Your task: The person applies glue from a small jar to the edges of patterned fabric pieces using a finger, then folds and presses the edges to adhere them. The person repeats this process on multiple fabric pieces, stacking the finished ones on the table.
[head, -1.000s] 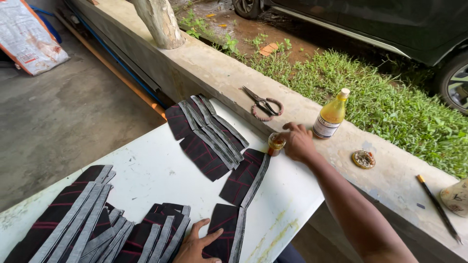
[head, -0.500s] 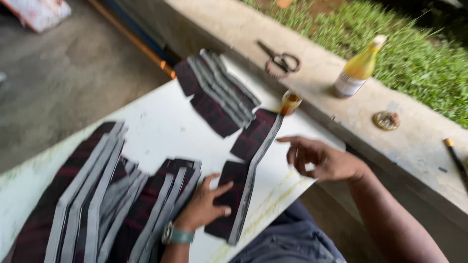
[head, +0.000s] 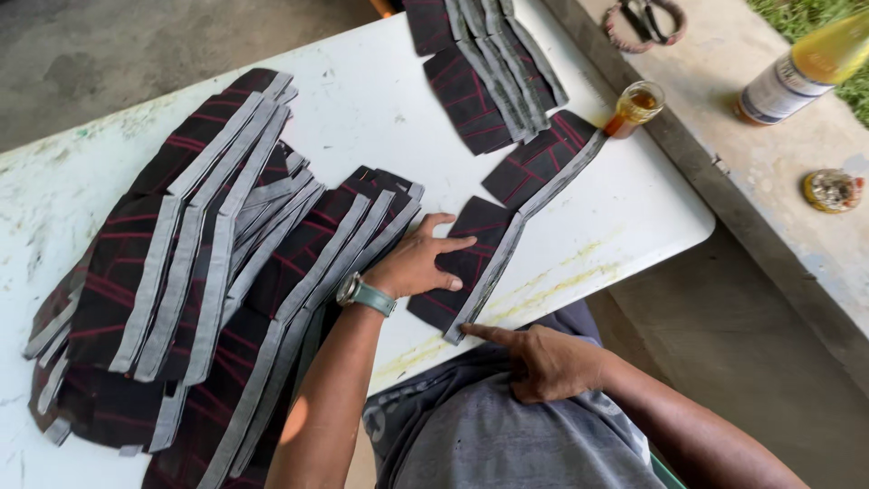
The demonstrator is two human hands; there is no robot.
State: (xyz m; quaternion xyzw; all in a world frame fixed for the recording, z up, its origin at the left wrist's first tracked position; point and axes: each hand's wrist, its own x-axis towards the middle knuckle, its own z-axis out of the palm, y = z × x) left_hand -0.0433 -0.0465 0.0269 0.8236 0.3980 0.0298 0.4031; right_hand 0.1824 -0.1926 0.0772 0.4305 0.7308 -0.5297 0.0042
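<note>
Now that our right hand [head: 543, 362] has left the small amber jar [head: 635, 107] | its forefinger touches the fabric piece [head: 466, 272] at the bench's [head: 634, 217] near edge | left hand [head: 421, 264] flat, fingers spread on it | gluing appears set to start.

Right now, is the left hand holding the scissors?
No, the left hand lies flat on a dark fabric piece; the scissors sit on the ledge.

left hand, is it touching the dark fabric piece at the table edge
Touching. The head view shows the left hand lying flat on the dark fabric piece, palm and fingers pressed on its surface with no gap visible.
</note>
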